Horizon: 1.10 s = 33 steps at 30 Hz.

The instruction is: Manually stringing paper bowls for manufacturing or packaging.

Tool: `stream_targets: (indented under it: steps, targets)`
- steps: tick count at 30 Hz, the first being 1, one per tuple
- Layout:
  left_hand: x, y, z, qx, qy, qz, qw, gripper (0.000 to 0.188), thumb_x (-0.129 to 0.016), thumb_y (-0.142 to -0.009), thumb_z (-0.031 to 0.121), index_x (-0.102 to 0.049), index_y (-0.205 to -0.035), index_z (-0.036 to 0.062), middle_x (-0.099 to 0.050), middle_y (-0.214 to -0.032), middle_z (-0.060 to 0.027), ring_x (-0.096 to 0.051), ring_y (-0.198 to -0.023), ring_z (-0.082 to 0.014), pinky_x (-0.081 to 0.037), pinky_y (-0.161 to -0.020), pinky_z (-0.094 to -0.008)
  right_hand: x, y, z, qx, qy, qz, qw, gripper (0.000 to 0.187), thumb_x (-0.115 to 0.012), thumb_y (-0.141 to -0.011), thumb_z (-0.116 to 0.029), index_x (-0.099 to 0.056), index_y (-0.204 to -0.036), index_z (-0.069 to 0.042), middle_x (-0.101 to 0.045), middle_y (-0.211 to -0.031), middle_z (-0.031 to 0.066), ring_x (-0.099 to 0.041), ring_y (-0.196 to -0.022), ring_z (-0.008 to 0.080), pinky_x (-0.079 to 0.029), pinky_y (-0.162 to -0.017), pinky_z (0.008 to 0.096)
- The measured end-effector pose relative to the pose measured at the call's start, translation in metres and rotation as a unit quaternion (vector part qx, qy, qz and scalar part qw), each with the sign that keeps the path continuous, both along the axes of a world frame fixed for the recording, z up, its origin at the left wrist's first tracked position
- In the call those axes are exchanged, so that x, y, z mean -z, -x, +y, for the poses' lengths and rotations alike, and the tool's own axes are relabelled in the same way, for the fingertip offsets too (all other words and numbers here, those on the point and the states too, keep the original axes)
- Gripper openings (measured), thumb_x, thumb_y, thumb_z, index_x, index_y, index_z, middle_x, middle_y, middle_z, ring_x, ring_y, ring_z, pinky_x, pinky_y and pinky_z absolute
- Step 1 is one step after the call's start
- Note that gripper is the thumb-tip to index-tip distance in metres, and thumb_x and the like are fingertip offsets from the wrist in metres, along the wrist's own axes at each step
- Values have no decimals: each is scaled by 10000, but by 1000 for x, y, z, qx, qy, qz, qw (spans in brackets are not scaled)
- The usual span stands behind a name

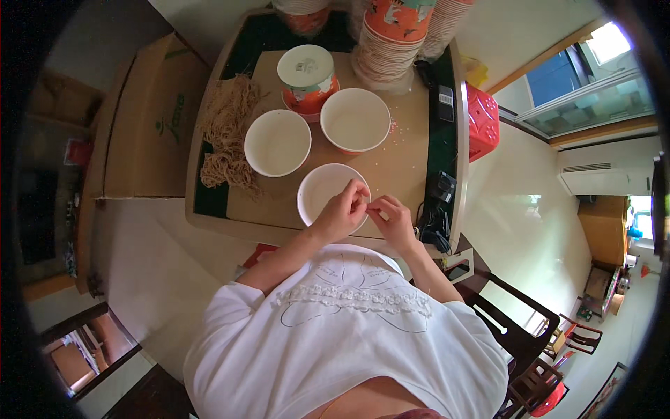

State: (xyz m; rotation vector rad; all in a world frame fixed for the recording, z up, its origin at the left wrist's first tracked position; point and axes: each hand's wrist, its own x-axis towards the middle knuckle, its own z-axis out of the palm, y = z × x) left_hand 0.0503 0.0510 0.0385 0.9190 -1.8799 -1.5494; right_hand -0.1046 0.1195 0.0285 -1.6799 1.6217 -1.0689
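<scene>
My left hand (342, 211) and my right hand (393, 221) meet with pinched fingertips at the right rim of the nearest white-lined paper bucket (318, 190). Whatever lies between the fingers is too small to make out. Behind that bucket stand two more upright paper buckets, one at the left (278, 144) and one at the right (356, 120), both with white insides showing. Farther back, an orange and green paper bucket (307, 96) sits with its pale base upward. Tan twine (229, 115) lies in loose bundles at the left of the table.
A brown cardboard sheet (408, 164) covers most of the table. Tall stacks of paper buckets (384, 59) rise at the back. Small pink and white bits (396, 129) are scattered right of the buckets. Black cables and adapters (438, 227) line the right edge. A big carton (150, 122) stands left.
</scene>
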Motion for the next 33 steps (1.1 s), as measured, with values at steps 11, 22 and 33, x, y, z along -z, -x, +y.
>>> stream_targets:
  steps: [11,22,33]
  targets:
    - [-40,-9,8,18,-123,69,990,170,-500,-852,-17,-422,-988,50,-450,-710,27,-429,-626,-33,-366,-570,-188,44,8,17,42,-39,-66,996,73,-658,-760,-11,-639,-830,-19,-609,-790,114,-603,-720,254,-478,-626,315]
    - [-41,-30,24,155,-102,-7,983,82,-529,-852,6,-489,-911,47,-488,-759,31,-466,-680,-19,-385,-579,-190,46,8,17,8,-89,-113,990,112,-636,-769,17,-576,-861,-4,-600,-775,97,-596,-716,198,-478,-647,287]
    - [-24,-60,29,77,-32,-151,985,130,-603,-793,63,-562,-914,40,-565,-708,-79,-578,-613,-208,-467,-589,-324,1,13,-23,-166,-97,109,975,209,-573,-790,15,-622,-981,-55,-581,-891,126,-592,-787,310,-495,-686,364]
